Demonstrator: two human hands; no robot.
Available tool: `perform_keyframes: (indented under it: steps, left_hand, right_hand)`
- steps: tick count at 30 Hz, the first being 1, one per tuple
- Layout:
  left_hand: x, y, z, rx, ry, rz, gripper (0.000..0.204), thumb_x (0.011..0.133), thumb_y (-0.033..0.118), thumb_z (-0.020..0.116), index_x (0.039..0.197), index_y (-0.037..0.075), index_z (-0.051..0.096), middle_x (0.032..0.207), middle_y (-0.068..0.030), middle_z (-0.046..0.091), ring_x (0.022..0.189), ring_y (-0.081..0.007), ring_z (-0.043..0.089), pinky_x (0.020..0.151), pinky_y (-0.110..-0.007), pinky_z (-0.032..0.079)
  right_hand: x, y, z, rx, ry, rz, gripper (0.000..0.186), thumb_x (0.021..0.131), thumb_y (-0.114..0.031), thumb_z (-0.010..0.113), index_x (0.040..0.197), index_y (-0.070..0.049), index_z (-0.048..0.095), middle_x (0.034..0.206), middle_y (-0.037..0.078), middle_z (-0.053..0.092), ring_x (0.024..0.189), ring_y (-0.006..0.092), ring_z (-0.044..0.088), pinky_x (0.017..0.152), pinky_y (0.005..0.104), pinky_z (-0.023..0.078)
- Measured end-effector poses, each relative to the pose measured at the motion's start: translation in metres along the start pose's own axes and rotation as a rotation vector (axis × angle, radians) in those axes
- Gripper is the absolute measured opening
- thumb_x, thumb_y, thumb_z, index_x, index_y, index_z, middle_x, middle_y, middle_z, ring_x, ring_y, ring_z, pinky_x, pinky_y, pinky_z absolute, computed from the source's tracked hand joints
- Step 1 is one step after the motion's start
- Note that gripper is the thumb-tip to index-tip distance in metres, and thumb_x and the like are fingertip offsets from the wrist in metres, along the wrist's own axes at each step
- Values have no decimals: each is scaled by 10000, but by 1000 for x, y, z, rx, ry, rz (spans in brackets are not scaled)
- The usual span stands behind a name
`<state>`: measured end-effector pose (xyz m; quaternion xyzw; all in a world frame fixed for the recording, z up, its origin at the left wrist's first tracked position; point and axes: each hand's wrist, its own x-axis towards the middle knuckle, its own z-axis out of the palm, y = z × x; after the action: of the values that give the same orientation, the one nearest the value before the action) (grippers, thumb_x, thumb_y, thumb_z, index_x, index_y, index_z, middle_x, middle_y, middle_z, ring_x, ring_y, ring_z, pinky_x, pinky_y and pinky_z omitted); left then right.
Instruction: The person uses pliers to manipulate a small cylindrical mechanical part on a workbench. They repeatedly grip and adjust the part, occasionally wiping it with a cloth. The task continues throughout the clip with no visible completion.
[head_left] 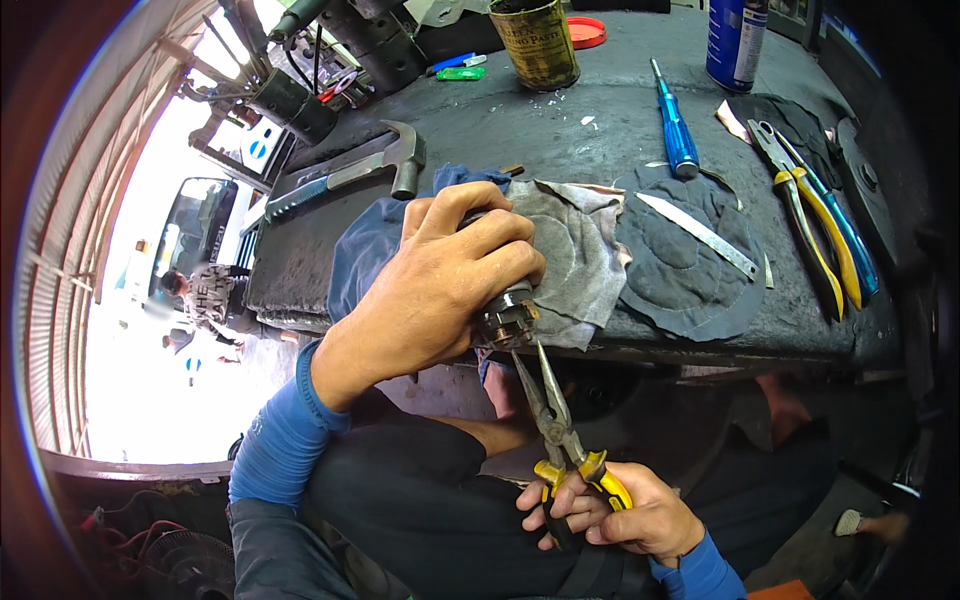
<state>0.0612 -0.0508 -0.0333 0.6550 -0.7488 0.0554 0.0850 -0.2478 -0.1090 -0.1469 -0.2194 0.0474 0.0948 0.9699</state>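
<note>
My left hand (455, 255) is wrapped over a dark cylindrical metal part (512, 318) at the bench's front edge; its lower end shows, the rest is under my fingers. My right hand (635, 515) grips yellow-and-black needle-nose pliers (558, 425) by the handles. The pliers' jaws are parted and point up at the metal part's lower end; whether the tips touch it I cannot tell. Beneath and beside my left hand lie a blue cloth (362, 258) and a grey cloth (575, 255).
A claw hammer (350, 172) lies at the left. To the right are a metal blade (700, 237), a blue screwdriver (678, 135) and larger yellow-and-black pliers (812, 215). A grimy tin (537, 48) and a blue spray can (737, 45) stand at the back.
</note>
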Motion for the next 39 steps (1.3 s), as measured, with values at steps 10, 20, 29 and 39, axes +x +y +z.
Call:
perform_keyframes:
  steps: [10, 20, 29, 39]
  left_hand:
    - [-5, -1, 0, 17, 4, -4, 438, 778, 92, 837, 1188, 189, 719, 1318, 1, 674, 1413, -327, 490, 1148, -519, 367]
    - [-9, -1, 5, 17, 53, 0, 440, 768, 91, 842, 1183, 180, 725, 1316, -2, 674, 1404, -329, 495, 1145, -517, 364]
    - [-12, 0, 2, 9, 40, -23, 480, 735, 65, 839, 1190, 172, 730, 1326, -11, 677, 1400, -329, 499, 1152, -507, 361]
    - [-5, 8, -1, 38, -18, -82, 521, 679, 29, 812, 1169, 173, 707, 1319, -3, 670, 1402, -322, 479, 1109, -510, 380]
  right_hand:
    - [8, 0, 6, 1, 43, -34, 435, 887, -2, 652, 1317, 51, 615, 1453, 259, 595, 1321, 341, 676, 1094, 506, 607]
    - [10, 0, 7, 19, 39, -54, 431, 865, 31, 630, 1295, 70, 619, 1438, 277, 593, 1302, 354, 687, 1082, 518, 619]
    - [10, 1, 2, 111, -14, -96, 369, 835, 72, 596, 1203, 58, 612, 1280, 224, 622, 1060, 285, 691, 875, 413, 623]
    - [12, 32, 23, -1810, 847, -421, 427, 711, 25, 721, 1123, 31, 605, 1122, 236, 574, 973, 458, 597, 862, 535, 521]
